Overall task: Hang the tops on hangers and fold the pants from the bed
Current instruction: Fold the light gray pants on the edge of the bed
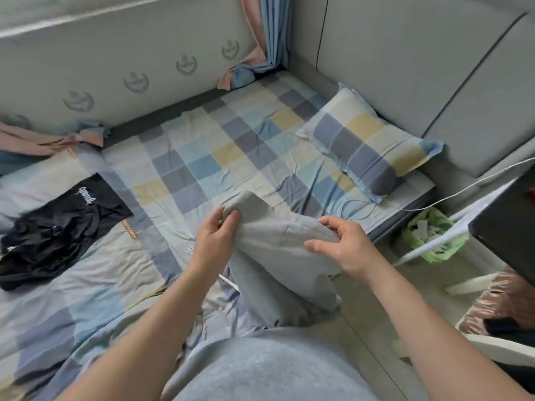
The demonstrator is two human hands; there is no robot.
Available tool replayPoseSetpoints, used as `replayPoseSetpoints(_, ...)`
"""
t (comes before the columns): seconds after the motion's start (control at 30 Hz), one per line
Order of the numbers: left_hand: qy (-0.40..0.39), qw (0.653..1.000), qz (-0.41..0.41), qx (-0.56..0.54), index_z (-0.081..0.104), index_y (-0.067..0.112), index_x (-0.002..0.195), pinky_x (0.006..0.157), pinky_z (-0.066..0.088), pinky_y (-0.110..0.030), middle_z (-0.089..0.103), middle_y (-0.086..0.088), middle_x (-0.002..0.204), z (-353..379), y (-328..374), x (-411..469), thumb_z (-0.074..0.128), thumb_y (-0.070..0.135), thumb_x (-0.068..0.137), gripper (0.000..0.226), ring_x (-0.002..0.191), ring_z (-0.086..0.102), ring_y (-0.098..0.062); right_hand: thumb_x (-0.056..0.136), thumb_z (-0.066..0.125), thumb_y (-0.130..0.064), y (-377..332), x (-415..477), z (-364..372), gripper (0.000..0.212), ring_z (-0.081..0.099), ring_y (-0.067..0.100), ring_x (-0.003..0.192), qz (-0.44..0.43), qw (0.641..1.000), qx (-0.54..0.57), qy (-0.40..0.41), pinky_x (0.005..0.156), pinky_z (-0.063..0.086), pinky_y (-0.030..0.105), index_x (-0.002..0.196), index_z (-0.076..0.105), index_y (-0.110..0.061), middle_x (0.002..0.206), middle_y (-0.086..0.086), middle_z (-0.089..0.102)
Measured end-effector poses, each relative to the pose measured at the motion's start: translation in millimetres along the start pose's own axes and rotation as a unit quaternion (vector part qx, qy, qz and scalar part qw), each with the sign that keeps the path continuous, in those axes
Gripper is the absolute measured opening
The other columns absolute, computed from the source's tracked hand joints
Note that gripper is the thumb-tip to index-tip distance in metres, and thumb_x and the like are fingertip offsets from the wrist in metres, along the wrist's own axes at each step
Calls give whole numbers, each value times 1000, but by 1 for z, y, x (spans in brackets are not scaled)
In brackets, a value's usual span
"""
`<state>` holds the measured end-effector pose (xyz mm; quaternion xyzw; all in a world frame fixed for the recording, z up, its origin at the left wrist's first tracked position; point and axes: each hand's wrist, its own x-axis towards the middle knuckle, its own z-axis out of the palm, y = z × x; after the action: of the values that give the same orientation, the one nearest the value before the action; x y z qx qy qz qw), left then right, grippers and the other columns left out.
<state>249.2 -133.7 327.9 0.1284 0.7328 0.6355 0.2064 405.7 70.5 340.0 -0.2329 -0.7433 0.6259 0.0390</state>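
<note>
black garment [66,224]: white gothic print, you can't read it | orange tag [129,230] on quilt: lettering too small for you | wall emblems [136,82]: no legible text

i see the left hand [215,233] pinching one upper corner of a soft grey fabric garment [278,241], while the right hand [344,244] grips its other side with curled fingers. the cloth hangs lifted over the near edge of the blue, grey and yellow checked bed sheet [202,157]. a crumpled black garment with white lettering [58,227] lies on the bed, well off to the left. a matching checked pillow [364,140] rests by the padded grey headboard [405,68], and a green plastic basket [434,235] sits on the floor beside the bed.
</note>
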Motion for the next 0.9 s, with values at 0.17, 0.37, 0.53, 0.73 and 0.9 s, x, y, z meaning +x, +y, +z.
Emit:
replayPoseSetpoints(0.17,32,996,50,-60,62,29,75,67,36,-30,51,-2,79,-58,37,2,56,33,92,19,76,45,-16,85,80,-17,3,2,37,16,58,0,55,58,994,-75,-51,54,45,13,74,69,-19,60,-11,64)
replayPoseSetpoints(0.37,26,996,72,-37,64,15,90,65,41,-27,56,0,79,-106,37,2,51,23,99,18,74,49,-15,95,67,-18,-44,5,93,15,54,8,68,-10,997,-64,-34,65,41,23,84,73,-10,72,-2,61)
replayPoseSetpoints(0.53,-50,995,84,-25,68,24,94,69,42,-25,63,12,77,-113,25,-15,50,23,97,18,73,54,-8,98,62,-12,-103,12,143,18,56,6,62,-91,994,-10,-67,60,46,19,83,71,-16,66,-5,62)
replayPoseSetpoints(0.73,-153,984,85,10,67,23,119,97,51,-31,73,3,114,-121,15,-23,54,31,98,26,112,66,-17,97,61,-7,-135,28,174,17,58,5,66,-160,985,43,-56,63,49,17,90,64,8,71,2,60)
replayPoseSetpoints(0.9,-69,971,68,216,66,15,90,70,52,-42,66,-3,75,-124,3,-2,56,29,101,21,68,55,-18,97,58,0,-140,50,166,5,65,8,78,-176,981,58,-60,71,52,20,97,64,-1,81,4,67)
